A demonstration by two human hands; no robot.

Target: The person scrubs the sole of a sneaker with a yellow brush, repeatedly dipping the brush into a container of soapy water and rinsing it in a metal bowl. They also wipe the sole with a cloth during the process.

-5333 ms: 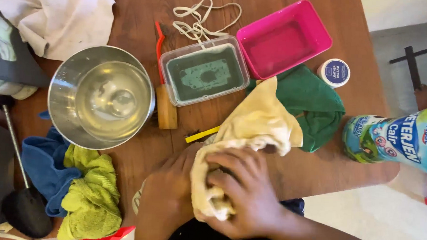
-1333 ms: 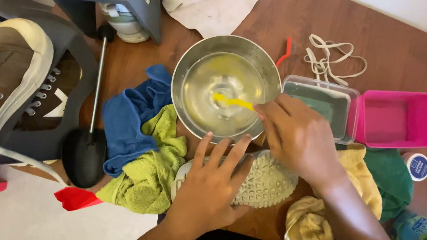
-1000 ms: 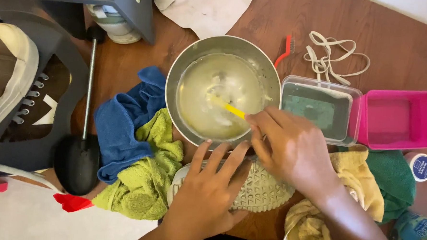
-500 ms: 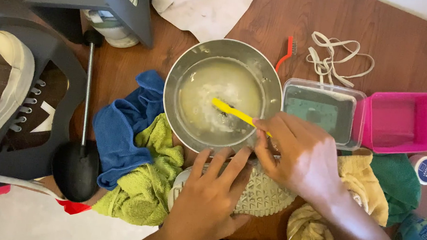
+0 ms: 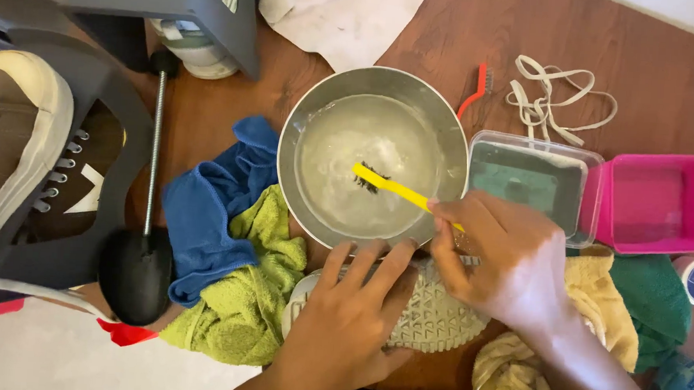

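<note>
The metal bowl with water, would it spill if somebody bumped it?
Probably. The bowl looks well filled with cloudy water, so a push would likely slosh it. Its wide, low shape suggests it wouldn't tip easily. It may feel heavy, and slippery where wet.

1. The brush [image 5: 390, 187] is lying in the metal bowl [image 5: 304, 115].
2. The upturned shoe [image 5: 435, 320] is lying just before the bowl.
3. The cloths [image 5: 228, 244] are lying to the bowl's left, the clear tub [image 5: 535, 176] to its right.
</note>
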